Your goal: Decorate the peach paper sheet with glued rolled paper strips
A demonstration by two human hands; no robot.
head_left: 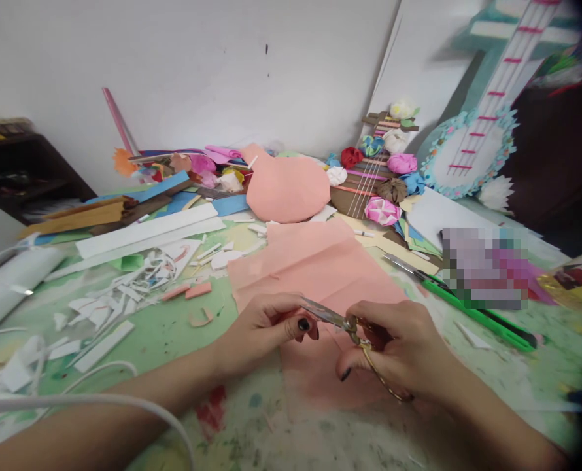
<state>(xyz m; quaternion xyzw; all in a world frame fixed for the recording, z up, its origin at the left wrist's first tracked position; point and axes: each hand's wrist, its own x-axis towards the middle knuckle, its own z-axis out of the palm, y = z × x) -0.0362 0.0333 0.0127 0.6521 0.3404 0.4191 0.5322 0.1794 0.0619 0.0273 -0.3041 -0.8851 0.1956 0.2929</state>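
My right hand (409, 337) grips a pair of gold-handled scissors (329, 316), its thumb and fingers at the loops. Their blades point left and look nearly together. At the blade tips my left hand (264, 324) is closed, thumb against curled fingers. Whatever lies between those fingers is hidden or too small to name. Beneath both hands a creased salmon-pink paper sheet (315, 255) lies on the paint-stained green table (237, 418). Behind it rests a rounded salmon-pink piece with a short neck (288, 190).
White paper scraps (138, 281) and a white cable (99, 400) lie at left. A green utility knife (477, 314), blade out, is at right beside a blurred-out object (484, 268). Paper flowers (384, 210) and a decorated paper instrument (472, 150) stand at the back right.
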